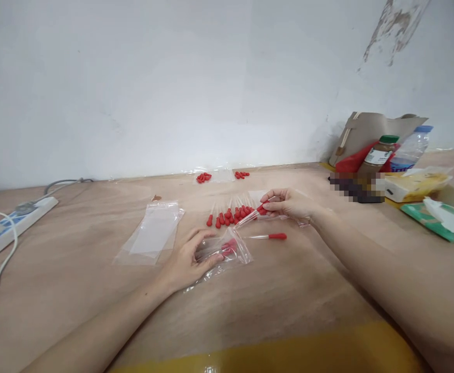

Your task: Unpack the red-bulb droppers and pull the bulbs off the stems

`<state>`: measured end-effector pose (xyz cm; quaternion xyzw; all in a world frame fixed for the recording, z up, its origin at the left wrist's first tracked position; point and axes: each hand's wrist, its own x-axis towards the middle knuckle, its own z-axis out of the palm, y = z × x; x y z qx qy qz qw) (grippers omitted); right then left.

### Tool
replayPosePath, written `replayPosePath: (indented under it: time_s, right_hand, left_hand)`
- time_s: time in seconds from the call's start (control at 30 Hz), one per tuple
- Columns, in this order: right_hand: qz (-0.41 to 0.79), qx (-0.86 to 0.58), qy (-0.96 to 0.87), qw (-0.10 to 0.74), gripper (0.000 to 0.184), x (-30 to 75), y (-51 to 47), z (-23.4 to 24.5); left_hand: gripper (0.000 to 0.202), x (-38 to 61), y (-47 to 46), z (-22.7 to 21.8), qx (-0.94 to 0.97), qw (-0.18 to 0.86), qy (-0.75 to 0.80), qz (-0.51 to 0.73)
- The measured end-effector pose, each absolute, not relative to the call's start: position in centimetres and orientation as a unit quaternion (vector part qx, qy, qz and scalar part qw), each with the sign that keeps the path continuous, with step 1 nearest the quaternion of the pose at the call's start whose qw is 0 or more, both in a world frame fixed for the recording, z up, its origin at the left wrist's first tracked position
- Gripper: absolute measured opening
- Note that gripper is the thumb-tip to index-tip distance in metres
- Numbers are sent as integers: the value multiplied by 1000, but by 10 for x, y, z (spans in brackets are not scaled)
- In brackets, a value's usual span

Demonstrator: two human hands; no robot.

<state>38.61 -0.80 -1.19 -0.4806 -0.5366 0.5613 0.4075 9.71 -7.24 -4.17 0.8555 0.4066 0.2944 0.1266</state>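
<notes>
My left hand [195, 259] grips a clear plastic bag [244, 253] that has red-bulbed droppers inside. Between the thumb and fingers of my right hand [289, 204] is a glass dropper [252, 215], pinched by its red bulb. Its clear tube slants down to the left, with the tip at the bag's mouth. Whether the tip is inside the bag I cannot tell. A single dropper [277, 237] lies on the table just right of the bag. Behind the bag lies a pile of several droppers [229, 213], red bulbs toward me.
Flat clear bags [152, 233] lie left of my left hand. Filled bags with red bulbs [203, 178] rest by the wall. A power strip [20, 220] with cables is at the left. Bottles [380, 155], a beige bag [366, 132] and a green tissue pack [436, 223] stand right.
</notes>
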Motion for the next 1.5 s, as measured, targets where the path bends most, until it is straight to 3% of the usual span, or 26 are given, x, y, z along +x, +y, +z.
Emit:
replayPosePath:
  time_s: [0.17,0.3,0.43,0.5,0.63,0.83,1.1,1.37,1.5]
  right_hand:
    - [562,-465,-546,412,22,383,-5,-22]
    - [518,-452,-537,489,24,385,-1,-20]
    - [372,-421,-555,613,27,373,3,-20]
    - [271,-403,-602,634,25,359,2,-21]
    - [55,-355,-750,555,14,324,1,-23]
    - [-133,-290,-882,347,25,288,10,-38]
    - [-108,-298,-920,231,22,280,16,-49]
    - [1,-403,-854,329,18,318,-14,-32]
    - [102,-446,-846,273,25,370,-41,-36]
  left_hand:
    - [26,104,-78,-47,909,15,297,293]
    - [27,106,-78,-50,903,13,317,292]
    - [27,103,-75,-51,891,57,349,285]
    - [27,102,-73,-51,888,71,358,279]
    - [28,101,-74,-49,884,85,377,265]
    - [30,97,-77,-44,880,107,394,244]
    - [39,95,-73,-46,847,81,462,251]
    - [73,90,-67,-47,859,125,448,212]
    - [82,88,-63,-47,867,124,445,188]
